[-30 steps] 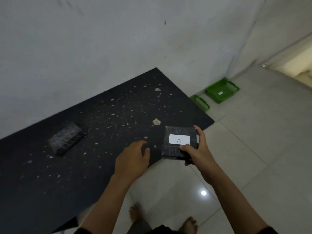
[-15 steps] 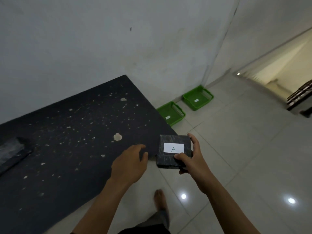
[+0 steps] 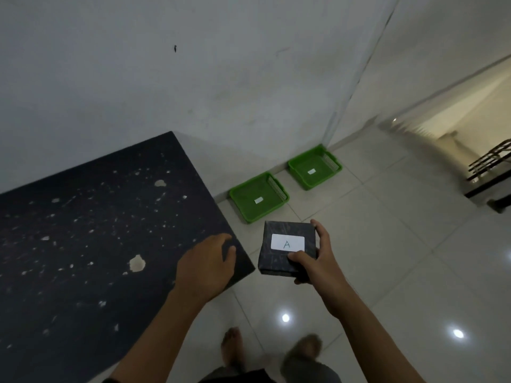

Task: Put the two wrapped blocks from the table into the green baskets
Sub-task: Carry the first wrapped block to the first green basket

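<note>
My right hand [image 3: 315, 265] grips a dark wrapped block [image 3: 286, 251] with a white label marked "A", held in the air past the table's corner. My left hand [image 3: 206, 266] hovers over the near corner of the black table [image 3: 83, 244], holding nothing, fingers loosely curled. Two green baskets stand on the floor by the wall: the nearer one [image 3: 258, 196] just beyond the block, the farther one [image 3: 315, 167] in the room's corner. Each basket has a small white tag inside. The second wrapped block is out of view.
The black tabletop is speckled with pale chips. Light floor tiles stretch ahead and to the right. A dark piece of furniture [image 3: 489, 172] stands at the far right near a lit doorway. My bare feet [image 3: 232, 346] show at the bottom.
The view has swung right and moved toward the baskets, which now look closer. The block on the table's left has dropped out of view. My right hand still holds block A.
</note>
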A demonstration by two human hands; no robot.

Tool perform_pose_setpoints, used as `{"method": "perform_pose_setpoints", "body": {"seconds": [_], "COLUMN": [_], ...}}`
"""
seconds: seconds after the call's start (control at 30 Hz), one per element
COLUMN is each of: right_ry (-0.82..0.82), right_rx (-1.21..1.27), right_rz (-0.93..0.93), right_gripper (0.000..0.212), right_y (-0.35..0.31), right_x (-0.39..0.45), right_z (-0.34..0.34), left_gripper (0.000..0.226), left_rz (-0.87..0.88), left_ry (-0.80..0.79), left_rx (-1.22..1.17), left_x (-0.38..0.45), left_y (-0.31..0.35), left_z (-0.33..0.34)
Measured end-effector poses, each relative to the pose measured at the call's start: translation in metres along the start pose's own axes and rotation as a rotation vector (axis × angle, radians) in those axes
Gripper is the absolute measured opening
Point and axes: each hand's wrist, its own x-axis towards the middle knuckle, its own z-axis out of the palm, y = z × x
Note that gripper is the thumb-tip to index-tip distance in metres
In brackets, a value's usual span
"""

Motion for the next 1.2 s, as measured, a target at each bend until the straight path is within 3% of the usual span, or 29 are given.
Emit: {"method": "perform_pose_setpoints", "body": {"seconds": [0.57, 0.9, 1.2], "right_ry": [-0.240, -0.389, -0.367], "right_rx": [-0.086, -0.203, -0.229], "right_rz": [0.027, 0.063, 0.157], "right_gripper": [0.081, 0.079, 0.081], "right_y": [-0.034, -0.058, -0.067], "right_x": [0.172, 0.282, 0.399], "right_z": [-0.208, -0.200, -0.183], "left_gripper": [0.039, 0.041, 0.041], "left_rz": [-0.241, -0.395, -0.459], "left_ry": [0.131, 0.202, 0.047], "left_rx": [-0.059, -0.127, -0.160], "left_x": [0.089, 0.175, 0.282], "left_y": [0.210, 0.203, 0.170], "left_z": [0.094, 0.110, 0.127]}}
